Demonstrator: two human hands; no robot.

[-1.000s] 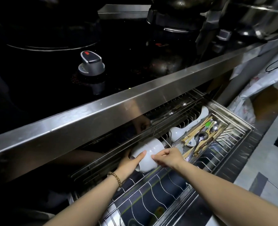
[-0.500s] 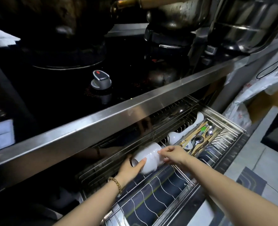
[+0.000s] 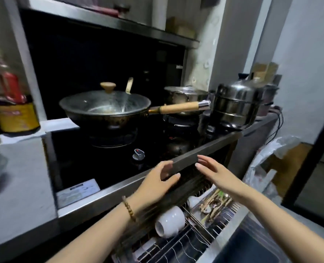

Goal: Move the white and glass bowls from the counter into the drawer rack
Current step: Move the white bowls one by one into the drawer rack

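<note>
writing: white sticker [image 3: 77, 192] on cooktop, bottle [image 3: 15, 111] label at far left, both too blurred to read | left hand [image 3: 157, 180] mid-frame, fingers spread, empty, over steel counter edge [image 3: 108, 193] | right hand [image 3: 215, 172] alongside, fingers straight, empty | white bowls [image 3: 169, 221] lie tipped in drawer rack [image 3: 178, 247], lower centre

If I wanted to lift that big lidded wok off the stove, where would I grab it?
By the long wooden handle, which sticks out level to the right of the wok. Come from the front and wrap your fingers round its middle. Its far end nearly reaches the steel steamer pot, so there is little room there. The glass lid probably sits loose, so lift level.
</note>
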